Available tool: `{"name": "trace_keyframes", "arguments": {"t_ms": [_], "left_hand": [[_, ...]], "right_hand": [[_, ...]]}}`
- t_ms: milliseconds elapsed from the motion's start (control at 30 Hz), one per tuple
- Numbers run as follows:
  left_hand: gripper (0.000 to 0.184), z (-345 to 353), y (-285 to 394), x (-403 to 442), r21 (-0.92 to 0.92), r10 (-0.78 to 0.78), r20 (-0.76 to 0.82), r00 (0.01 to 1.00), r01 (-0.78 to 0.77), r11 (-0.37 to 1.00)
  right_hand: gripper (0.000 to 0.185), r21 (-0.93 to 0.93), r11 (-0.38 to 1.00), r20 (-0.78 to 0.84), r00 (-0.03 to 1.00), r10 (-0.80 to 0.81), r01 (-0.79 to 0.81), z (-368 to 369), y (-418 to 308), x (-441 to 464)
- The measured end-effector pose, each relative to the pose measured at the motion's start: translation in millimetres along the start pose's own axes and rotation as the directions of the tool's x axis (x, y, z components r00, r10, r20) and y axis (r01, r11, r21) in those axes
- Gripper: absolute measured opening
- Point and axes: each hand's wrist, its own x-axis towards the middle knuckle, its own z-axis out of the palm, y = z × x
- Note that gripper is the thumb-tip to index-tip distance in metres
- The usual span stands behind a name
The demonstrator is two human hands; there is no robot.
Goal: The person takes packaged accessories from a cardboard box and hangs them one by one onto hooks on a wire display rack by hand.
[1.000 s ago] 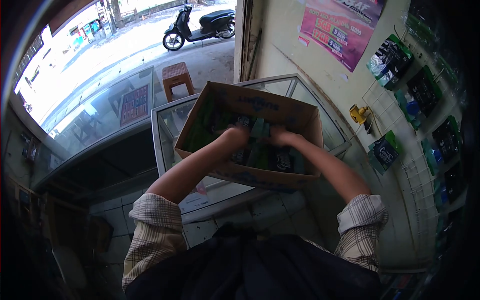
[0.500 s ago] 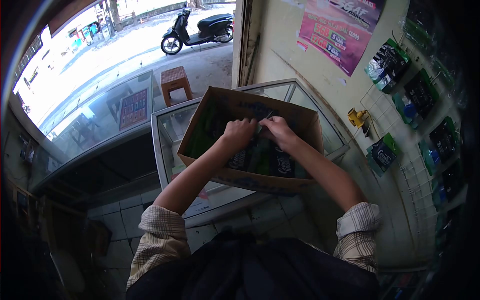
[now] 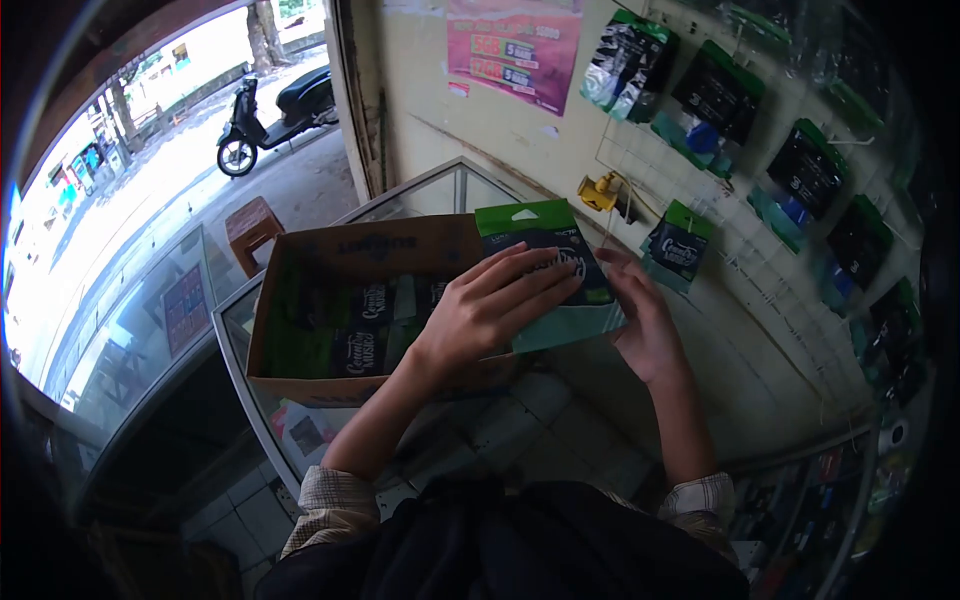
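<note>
A green and dark blue package [image 3: 535, 222] with a hang hole at its top is between my hands, just past the right end of the cardboard box [image 3: 330, 388]. My left hand [image 3: 495, 300] lies across the package's front with its fingers stretched out. My right hand [image 3: 645, 315] holds the package's right edge, thumb and fingers around it; part of the fingers is hidden. Inside the box lie several similar green and dark packages [image 3: 365, 350] with white lettering. The box rests on a glass display case [image 3: 228, 335].
Several packages [image 3: 720, 90] hang on a wire rack on the right wall, with one single package [image 3: 678, 245] lower down. Near it is a yellow object [image 3: 598, 192] with a cable. A pink poster [image 3: 512, 50], a stool [image 3: 252, 232] and a scooter [image 3: 270, 120] are farther off.
The view has turned right. Both hands have come out of the box to its right, and a package is now up between them. My left hand has spread flat over it.
</note>
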Motion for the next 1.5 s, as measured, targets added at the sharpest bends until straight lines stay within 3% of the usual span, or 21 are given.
{"name": "trace_keyframes", "arguments": {"t_ms": [33, 133, 200, 300, 333, 400, 467, 533, 567, 700, 833, 900, 1000, 1100, 1200, 1267, 1500], "left_hand": [[0.035, 12.7, 5.6, 5.9, -0.060, 0.024, 0.027, 0.999, -0.023, 0.998], [0.036, 51.6, 20.7, 25.5, -0.144, 0.182, 0.057, 0.982, -0.172, 0.974], [0.034, 82.7, 31.3, 35.2, -0.205, 0.191, 0.024, 0.981, -0.182, 0.962], [0.031, 128.2, 40.7, 41.3, -0.264, -0.016, -0.094, 0.995, -0.010, 0.964], [0.031, 142.6, 46.9, 42.1, -0.275, 0.000, -0.097, 0.995, -0.027, 0.961], [0.030, 171.2, 58.2, 39.7, -0.669, -0.426, -0.101, 0.899, 0.256, 0.698], [0.032, 198.0, 54.8, 29.4, -0.653, -0.404, -0.101, 0.909, 0.246, 0.716], [0.036, 209.6, 60.1, 26.5, -0.887, -0.634, 0.249, 0.733, 0.435, 0.154], [0.036, 214.2, 60.0, 25.9, -0.889, -0.632, 0.246, 0.735, 0.431, 0.156], [0.051, 232.2, 45.7, 24.7, -0.830, -0.590, 0.063, 0.805, 0.371, 0.416], [0.048, 245.2, 31.4, 35.2, -0.797, -0.637, -0.012, 0.771, 0.377, 0.471], [0.047, 253.2, 24.0, 46.0, -0.823, -0.643, -0.016, 0.766, 0.355, 0.444], [0.046, 263.5, 11.9, 55.2, -0.837, -0.641, -0.028, 0.767, 0.332, 0.434], [0.045, 275.6, 3.7, 57.2, -0.844, -0.671, -0.012, 0.742, 0.352, 0.405], [0.044, 282.0, -0.1, 55.0, -0.814, -0.669, -0.058, 0.741, 0.353, 0.461], [0.045, 281.2, -0.1, 53.7, -0.754, -0.615, -0.135, 0.777, 0.322, 0.572], [0.046, 283.8, -0.3, 54.3, -0.783, -0.621, -0.119, 0.775, 0.312, 0.538]], "right_hand": [[0.037, 0.030, 0.998, 0.042, 0.998, 0.046, -0.048, -20.0, -2.1, -3.7], [0.042, -0.078, 0.997, -0.056, 0.998, -0.022, 0.018, -57.3, -10.2, -24.9], [0.053, -0.056, 0.998, -0.112, 0.993, -0.033, 0.027, -82.8, -14.1, -36.5], [0.069, -0.216, 0.943, -0.233, 0.924, -0.303, 0.254, -111.1, -14.0, -49.9], [0.069, -0.222, 0.938, -0.246, 0.916, -0.317, 0.265, -120.2, -12.4, -51.3], [0.070, -0.390, 0.834, -0.249, 0.827, -0.504, 0.391, -135.4, -3.5, -51.5], [0.071, -0.504, 0.799, -0.258, 0.825, -0.503, 0.329, -149.8, 13.8, -48.7], [0.070, -0.581, 0.752, -0.187, 0.849, -0.495, 0.311, -154.6, 28.6, -48.2], [0.070, -0.564, 0.768, -0.186, 0.860, -0.476, 0.303, -159.6, 39.6, -45.1], [0.071, -0.540, 0.779, -0.182, 0.859, -0.479, 0.320, -156.5, 41.3, -34.9], [0.073, -0.630, 0.700, -0.133, 0.842, -0.523, 0.336, -156.9, 28.3, -11.1], [0.074, -0.650, 0.682, -0.141, 0.829, -0.541, 0.335, -161.0, 22.4, 1.6], [0.076, -0.800, 0.495, -0.073, 0.765, -0.640, 0.338, -168.3, 17.1, 22.5], [0.076, -0.851, 0.430, -0.056, 0.763, -0.644, 0.301, -169.2, 16.5, 31.2], [0.075, -0.897, 0.363, -0.060, 0.746, -0.664, 0.251, -166.3, 18.3, 30.4], [0.075, -0.895, 0.368, -0.066, 0.743, -0.666, 0.251, -165.1, 20.7, 28.8], [0.073, -0.932, 0.293, -0.050, 0.726, -0.686, 0.214, -164.3, 20.8, 26.5]]}}
